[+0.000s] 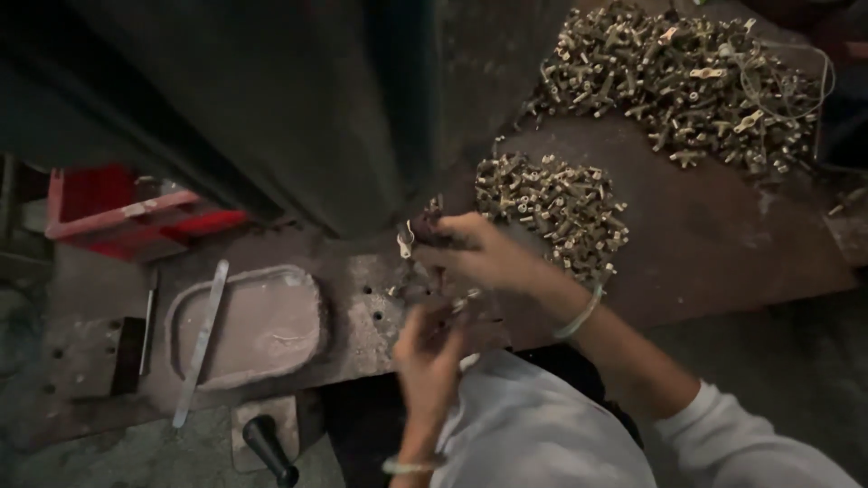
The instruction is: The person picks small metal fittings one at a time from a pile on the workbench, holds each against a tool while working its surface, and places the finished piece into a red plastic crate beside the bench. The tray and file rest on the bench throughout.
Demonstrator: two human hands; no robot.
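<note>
My right hand (479,253) reaches over the dark metal workbench (705,226) and pinches a small brass fitting (409,237) at its fingertips, just under the big dark machine body (298,108). My left hand (427,348) is raised below it, fingers curled around small brass pieces that are blurred. Both wrists wear a thin pale bangle. A pile of small brass fittings (556,206) lies right behind my right hand. A larger heap of brass fittings (687,81) sits at the far right of the bench.
A shallow oval metal tray (262,325) with a flat metal strip (201,339) across it lies at the left. A red crate (117,212) stands beyond the bench edge. A black handle (269,447) sticks up near the front. White cloth covers my lap.
</note>
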